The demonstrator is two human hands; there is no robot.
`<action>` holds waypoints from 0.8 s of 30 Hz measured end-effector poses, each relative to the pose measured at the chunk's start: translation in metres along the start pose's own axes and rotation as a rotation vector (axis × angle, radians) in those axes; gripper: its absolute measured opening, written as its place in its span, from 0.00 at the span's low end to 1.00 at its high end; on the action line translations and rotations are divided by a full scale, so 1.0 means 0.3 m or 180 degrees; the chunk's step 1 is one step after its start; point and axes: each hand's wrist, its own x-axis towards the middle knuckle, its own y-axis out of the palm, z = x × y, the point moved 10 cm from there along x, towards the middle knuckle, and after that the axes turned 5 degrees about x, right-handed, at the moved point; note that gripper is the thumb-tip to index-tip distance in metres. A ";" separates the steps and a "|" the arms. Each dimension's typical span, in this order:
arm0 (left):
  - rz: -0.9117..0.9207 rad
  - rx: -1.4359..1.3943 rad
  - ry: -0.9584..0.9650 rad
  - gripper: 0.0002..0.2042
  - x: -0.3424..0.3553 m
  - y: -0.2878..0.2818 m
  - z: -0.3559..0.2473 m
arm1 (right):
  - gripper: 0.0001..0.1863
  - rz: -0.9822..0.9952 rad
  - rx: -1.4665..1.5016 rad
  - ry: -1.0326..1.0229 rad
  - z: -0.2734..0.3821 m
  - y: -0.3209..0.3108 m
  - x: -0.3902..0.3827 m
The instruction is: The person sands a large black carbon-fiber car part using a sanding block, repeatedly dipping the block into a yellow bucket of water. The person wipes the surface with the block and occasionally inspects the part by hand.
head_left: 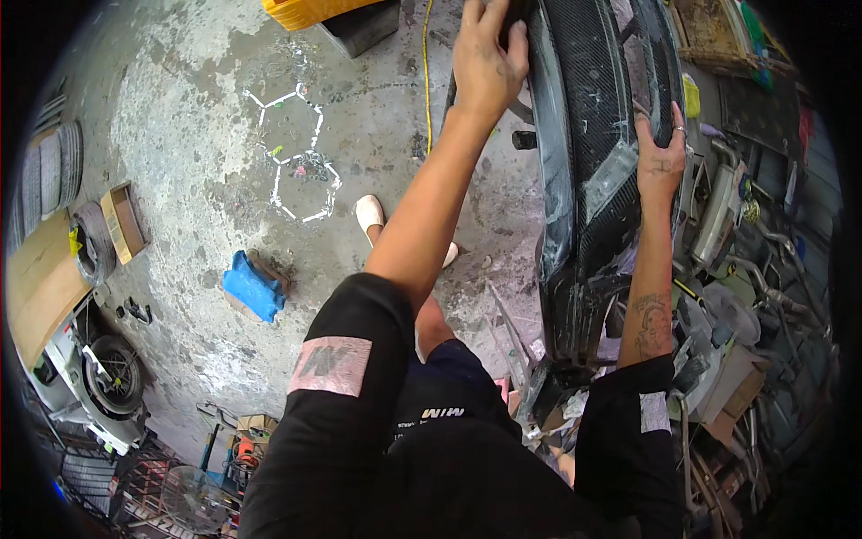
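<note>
A long black car bumper (597,117) with a carbon-fibre weave and grey, dusty patches stands to my right. My right hand (662,162) grips its right-hand bar, thumb on one side and fingers on the other; a ring shows on one finger. Up at the picture's top edge, my left hand (488,67) is closed on a dark edge at the bumper's far left side. Its fingertips are partly cut off by the frame. The lower end of the bumper reaches down near scraps beside my legs.
Piled metal pipes and scrap (732,242) crowd the right side. A blue cloth (255,286) lies on a block on the stained concrete floor. A yellow cable (427,81) runs along the floor. Tyres (54,171), a cardboard box (123,222) and a motorbike wheel (114,373) line the left.
</note>
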 end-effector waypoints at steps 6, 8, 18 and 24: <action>0.1156 -0.0045 -0.0859 0.32 -0.422 -0.032 -0.125 | 0.35 0.0040 0.0015 0.0006 -0.020 0.000 -0.045; 0.1203 0.0047 -0.0660 0.32 -0.321 0.003 -0.086 | 0.33 0.0129 -0.0181 -0.0064 0.003 0.015 -0.020; 0.0160 -0.0100 -0.1383 0.31 -0.174 -0.206 0.254 | 0.45 0.0192 -0.1398 -0.0508 0.070 0.057 0.059; 0.0800 -0.0190 -0.1529 0.31 -0.320 -0.164 -0.048 | 0.45 0.0953 -0.0777 -0.1343 0.029 0.233 0.567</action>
